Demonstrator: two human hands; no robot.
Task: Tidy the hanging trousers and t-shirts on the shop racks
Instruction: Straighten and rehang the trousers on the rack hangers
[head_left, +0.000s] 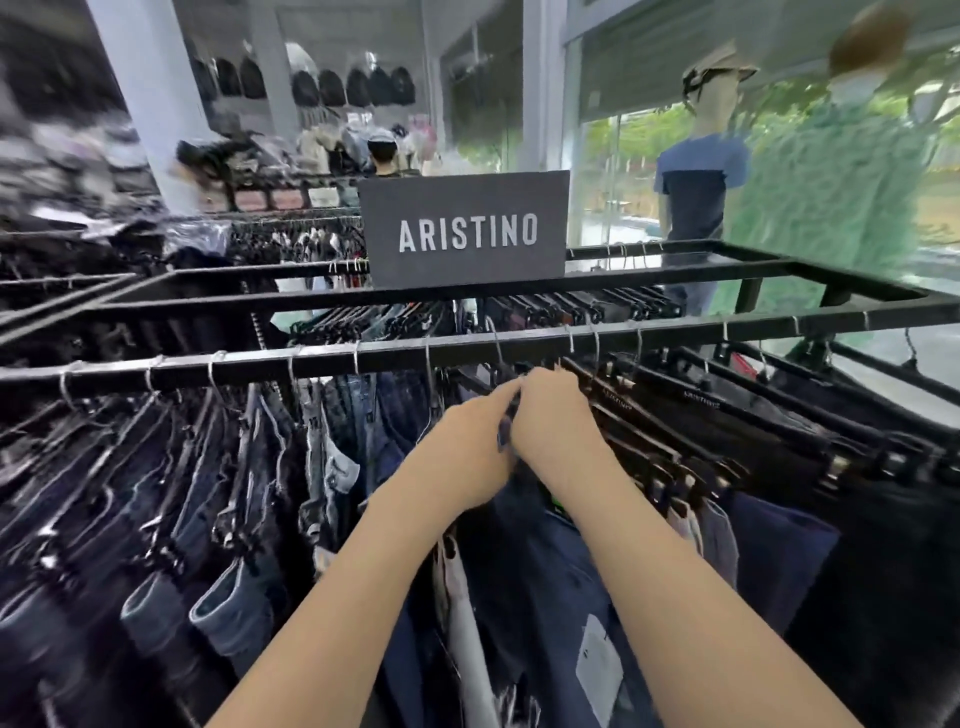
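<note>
Dark trousers hang in a tight row on clip hangers from a black rack rail (322, 361). Jeans (223, 519) fill the left part of the rail. Navy and black trousers (779, 535) fill the right part. My left hand (467, 447) and my right hand (556, 421) meet in the middle of the row, just under the rail. Both grip the top of one dark hanger (511, 410), which is mostly hidden between my hands. A navy pair of trousers (540, 582) hangs below them.
A dark sign reading ARISTINO (465, 231) stands on the rack's upper frame. A second row of hangers (571, 306) lies behind it. More racks stand at the left. A mannequin in a blue t-shirt (698, 187) and a green-clad figure (831, 208) stand by the window.
</note>
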